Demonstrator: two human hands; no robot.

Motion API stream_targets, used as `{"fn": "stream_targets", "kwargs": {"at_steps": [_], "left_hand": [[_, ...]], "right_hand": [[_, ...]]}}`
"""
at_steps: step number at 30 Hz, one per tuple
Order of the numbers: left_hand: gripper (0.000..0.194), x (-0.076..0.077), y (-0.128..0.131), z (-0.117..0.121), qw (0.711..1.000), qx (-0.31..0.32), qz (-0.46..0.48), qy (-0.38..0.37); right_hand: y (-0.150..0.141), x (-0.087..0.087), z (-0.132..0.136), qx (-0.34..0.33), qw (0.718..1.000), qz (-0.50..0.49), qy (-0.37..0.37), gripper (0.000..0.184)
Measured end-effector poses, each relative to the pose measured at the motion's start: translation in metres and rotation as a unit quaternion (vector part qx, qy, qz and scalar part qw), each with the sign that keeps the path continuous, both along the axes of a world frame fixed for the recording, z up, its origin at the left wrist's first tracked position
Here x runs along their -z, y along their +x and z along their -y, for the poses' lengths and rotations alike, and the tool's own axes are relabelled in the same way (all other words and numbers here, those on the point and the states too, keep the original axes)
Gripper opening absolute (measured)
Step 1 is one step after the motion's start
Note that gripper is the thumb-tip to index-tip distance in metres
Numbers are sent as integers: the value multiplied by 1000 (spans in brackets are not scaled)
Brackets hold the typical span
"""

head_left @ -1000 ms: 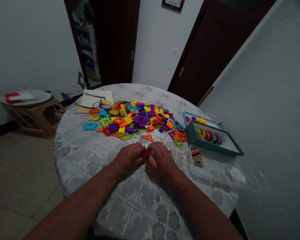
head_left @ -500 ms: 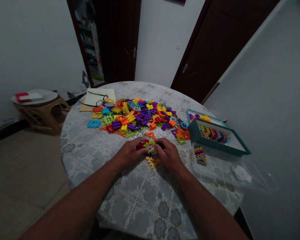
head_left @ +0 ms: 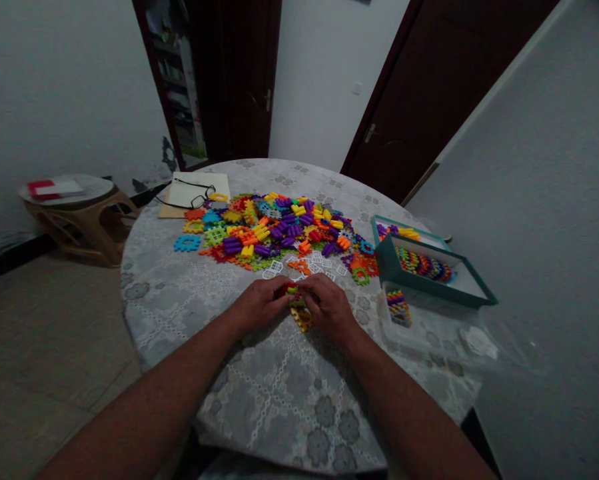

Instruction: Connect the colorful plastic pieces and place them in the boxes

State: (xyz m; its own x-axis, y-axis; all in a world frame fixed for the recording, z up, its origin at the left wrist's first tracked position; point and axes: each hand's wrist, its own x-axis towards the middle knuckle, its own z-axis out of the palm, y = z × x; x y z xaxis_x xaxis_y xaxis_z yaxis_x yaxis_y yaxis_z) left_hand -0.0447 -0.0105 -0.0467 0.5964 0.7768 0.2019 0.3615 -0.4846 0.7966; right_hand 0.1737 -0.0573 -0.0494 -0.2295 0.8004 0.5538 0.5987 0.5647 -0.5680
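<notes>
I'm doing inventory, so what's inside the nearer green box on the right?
The green box holds closely packed multicoloured pieces toward its left end, beside its white lining. Their undersides and the box floor beneath are covered.

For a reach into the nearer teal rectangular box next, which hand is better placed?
Probably the right hand: it is closer to that teal box, at its right; the left hand is farther off. Together they hold red and green plastic pieces.

- Left forearm (head_left: 149, 393): bare, reaching forward and inward from the lower left.
- Right forearm (head_left: 409, 400): bare, slanting inward from the lower right.
- Left hand (head_left: 257, 307): knuckles up, digits closed in a pinch.
- Right hand (head_left: 331, 307): just beside the left, digits curled inward, gripping.
</notes>
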Motion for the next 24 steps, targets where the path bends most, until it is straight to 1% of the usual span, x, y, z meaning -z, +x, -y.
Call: {"fn": "stream_targets", "kwargs": {"at_steps": [2,5,7,8,10,12,14,15,17,19,20,22,24], "left_hand": [[24,0,0,0,1000,-7,2,-5],[25,-1,0,0,999,-3,29,-35],[25,-2,0,0,998,-5,37,-49],[25,-2,0,0,998,-9,34,-54],[25,-2,0,0,998,-14,24,-60],[26,-2,1,0,998,-9,13,-64],[26,-2,1,-1,998,3,6,-58],[26,-1,2,-1,999,10,3,-49],[24,1,2,-2,999,21,5,-27],[22,3,2,-3,1000,27,10,-3],[21,4,1,-3,1000,28,10,7],[21,5,1,-4,999,34,6,24],[20,6,1,-5,999,37,1,39]], "right_hand": [[9,-5,-2,27,999,-4,31,23],[34,-15,-4,124,991,8,55,24],[50,-19,-3,178,982,54,36,23],[55,-19,-2,192,977,89,14,23],[59,-18,2,201,966,159,-41,24],[53,-14,5,199,952,212,-98,30],[45,-9,7,200,940,238,-138,34],[41,-6,7,202,937,244,-147,31],[37,0,4,207,937,245,-142,22],[40,6,0,201,944,230,-120,13],[43,8,-3,197,950,216,-109,12],[50,9,-8,198,961,171,-88,19],[56,7,-11,216,968,114,-61,24]]}}
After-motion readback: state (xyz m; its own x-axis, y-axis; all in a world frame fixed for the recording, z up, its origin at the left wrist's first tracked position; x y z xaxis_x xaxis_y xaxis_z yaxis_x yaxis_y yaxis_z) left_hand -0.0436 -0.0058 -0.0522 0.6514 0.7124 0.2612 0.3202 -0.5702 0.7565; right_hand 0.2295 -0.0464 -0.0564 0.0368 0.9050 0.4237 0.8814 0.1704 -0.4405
